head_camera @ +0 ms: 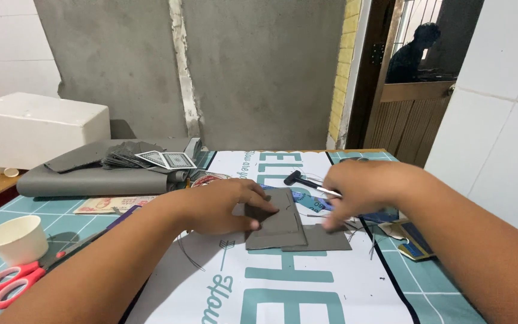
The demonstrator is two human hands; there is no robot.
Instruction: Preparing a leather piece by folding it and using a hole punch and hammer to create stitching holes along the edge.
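A folded grey leather piece (277, 221) is laid near the middle of the counter (355, 288), on a white printed mat (283, 294) with teal lettering. It is pressed down at its 9 o'clock edge by the left hand (223, 207), whose fingers are curled together onto the material. At the piece's 3 o'clock side a flatter grey panel (328, 238) juts out from beneath it, and this is touched by the fingertips of the right hand (355, 192); that hand is blurred, so whether anything is pinched between its fingers cannot be told. A small black-headed hammer (304, 180) is seen just behind the right hand, at 12 o'clock from the piece.

Farther out, at 9 o'clock, a white paper cup (13, 239) is stood near the counter's edge; nothing can be made out inside it. Red-handled scissors (10, 282) are lain just below the cup. At 11 o'clock a roll of grey material (91, 180) is topped with grey offcuts and playing cards (166, 159), and a white foam box (34, 129), closed, is set behind it.
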